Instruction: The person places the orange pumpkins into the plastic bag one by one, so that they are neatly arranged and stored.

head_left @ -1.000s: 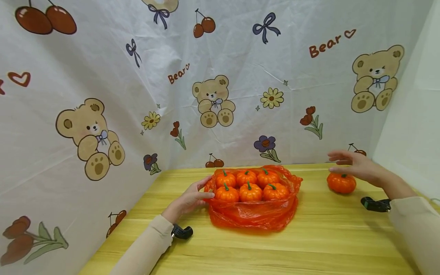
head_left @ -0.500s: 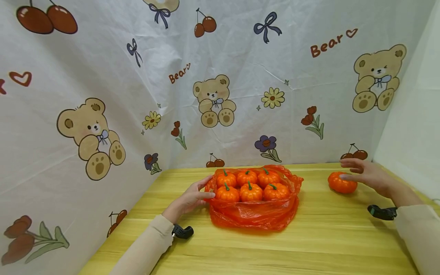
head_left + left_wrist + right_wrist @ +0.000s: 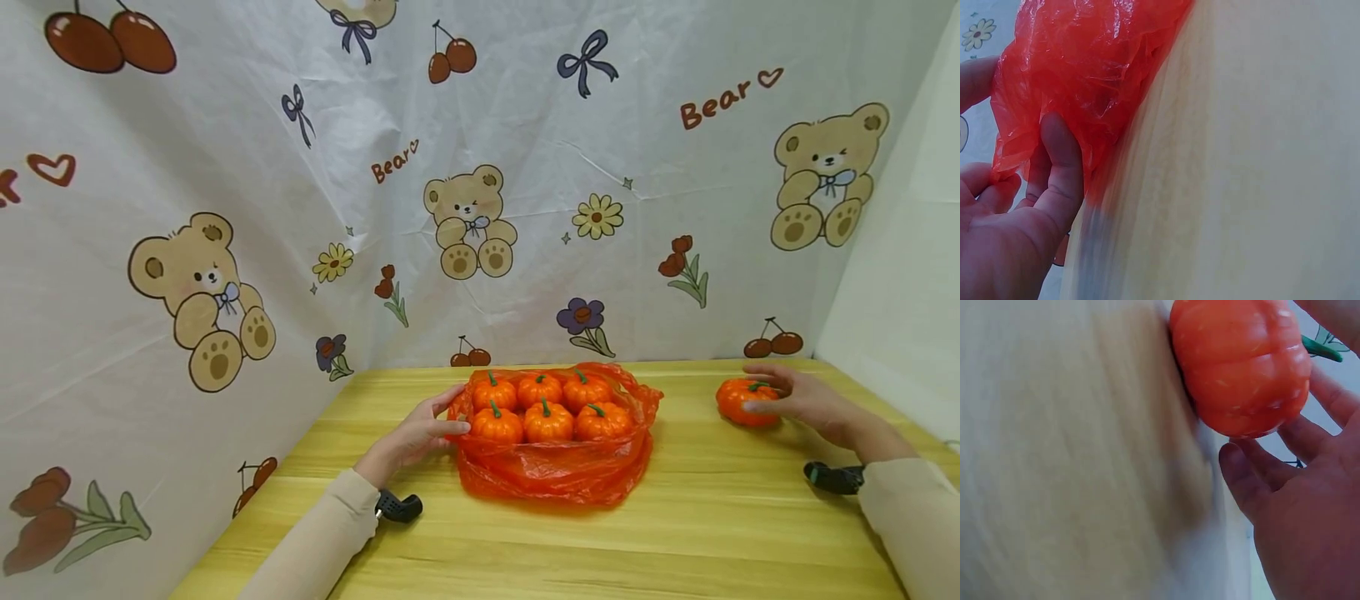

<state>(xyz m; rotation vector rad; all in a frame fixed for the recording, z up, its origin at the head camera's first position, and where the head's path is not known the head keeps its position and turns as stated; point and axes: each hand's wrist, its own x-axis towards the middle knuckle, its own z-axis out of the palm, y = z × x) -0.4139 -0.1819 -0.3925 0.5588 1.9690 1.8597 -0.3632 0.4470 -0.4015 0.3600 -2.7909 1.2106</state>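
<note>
A red plastic bag (image 3: 551, 475) stands on the table with its mouth wide open, and several small orange pumpkins (image 3: 549, 425) with green stems sit inside in two rows. My left hand (image 3: 408, 435) holds the bag's left side; in the left wrist view, the thin plastic (image 3: 1085, 69) bunches between its fingers and thumb. At the right lies a single orange pumpkin (image 3: 742, 402). Around its near right side my right hand (image 3: 813, 408) spreads loosely curved fingers. In the right wrist view, the thumb is just beside that pumpkin (image 3: 1241, 369), without a firm grip.
The wooden table (image 3: 480, 550) reaches back to a white cloth (image 3: 525, 308) printed with bears, cherries and flowers. A plain white wall (image 3: 892, 300) bounds the right side. Black wrist devices (image 3: 399, 506) are on both forearms.
My right hand has moved slightly right and then down, from above the single pumpkin to beside it, fingers around its right side. The left hand and the bag have stayed in place.
</note>
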